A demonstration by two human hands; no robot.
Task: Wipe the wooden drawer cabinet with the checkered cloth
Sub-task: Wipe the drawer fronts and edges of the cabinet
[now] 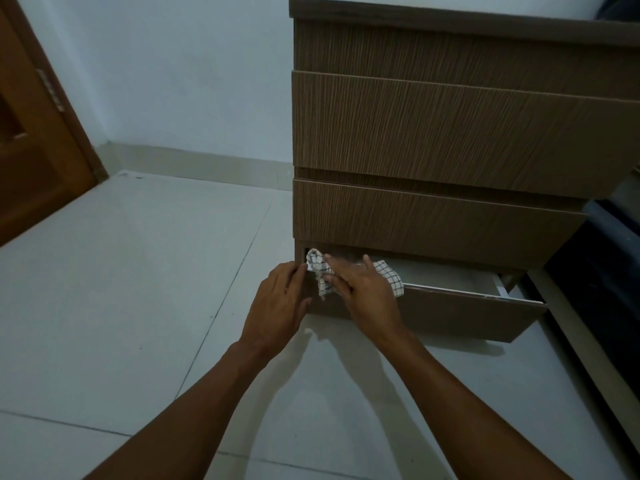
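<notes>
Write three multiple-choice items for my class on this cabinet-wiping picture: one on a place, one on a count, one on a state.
1. Where does the checkered cloth lie?
A. on the cabinet top
B. over the front edge of the bottom drawer
C. on the floor

2. How many drawer fronts does the cabinet show?
A. three
B. five
C. one

3. Which drawer is pulled open?
A. the top one
B. the middle one
C. the bottom one

Answers: 1 B, the cloth drapes over that edge under the right hand; 2 A, three fronts are stacked; 3 C, only the lowest stands out, its inside showing.
</notes>
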